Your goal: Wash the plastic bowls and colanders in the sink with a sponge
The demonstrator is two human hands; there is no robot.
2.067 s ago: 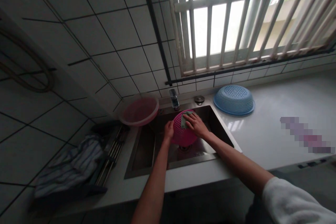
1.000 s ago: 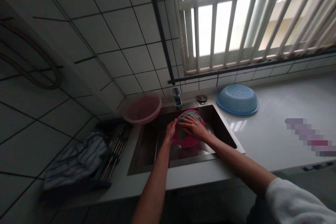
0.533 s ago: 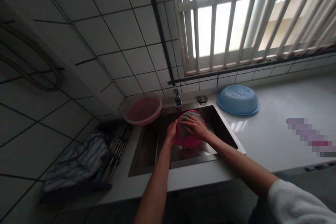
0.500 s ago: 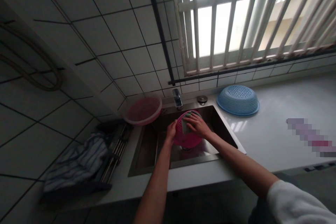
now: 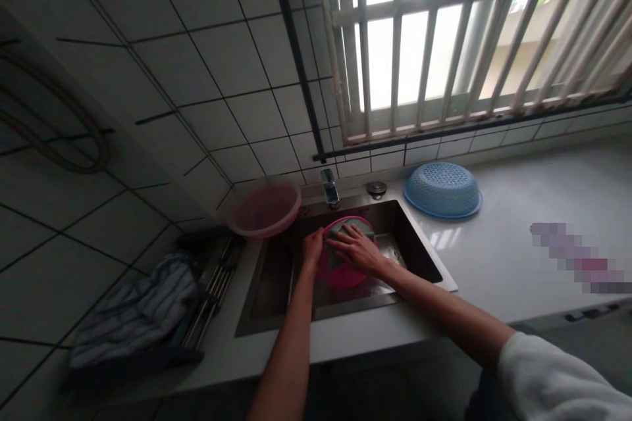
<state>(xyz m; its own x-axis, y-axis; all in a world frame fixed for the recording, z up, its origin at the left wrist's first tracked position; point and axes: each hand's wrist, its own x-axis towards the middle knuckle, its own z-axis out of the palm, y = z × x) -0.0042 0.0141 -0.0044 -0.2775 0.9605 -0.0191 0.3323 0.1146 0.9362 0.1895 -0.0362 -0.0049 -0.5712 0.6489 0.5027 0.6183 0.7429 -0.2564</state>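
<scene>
While both forearms reach in from the bottom of the view over the front edge of a white table [image 5: 494,263], the two hands meet at a bright pink colander [image 5: 340,277] inside a steel sink [image 5: 441,272]. The left hand [image 5: 313,248] grips the colander's left edge, its fingers mostly hidden. The right hand [image 5: 357,251] lies over a green cloth [image 5: 336,258] against the colander, fingers outstretched and slightly spread, flat rather than curled. Whether the colander touches the sink's floor cannot be told. To its right, a strip of sink floor shows between it and the right wall, giving sideways room; to its left, a darker stretch of the sink runs to the left rim. The front rim is close, with the right forearm crossing its right part. Behind the colander, near the sink's back edge, stand a chrome faucet [image 5: 329,187] and a round metal plug [image 5: 376,189]. A pink basin [image 5: 269,210] overlaps the sink's back left corner in view. Just beyond the right rim, a blue basket [image 5: 443,191] rests upside down on the table. Farther left, a striped cloth [image 5: 143,309] lies beside a rack of metal bars [image 5: 212,293].
</scene>
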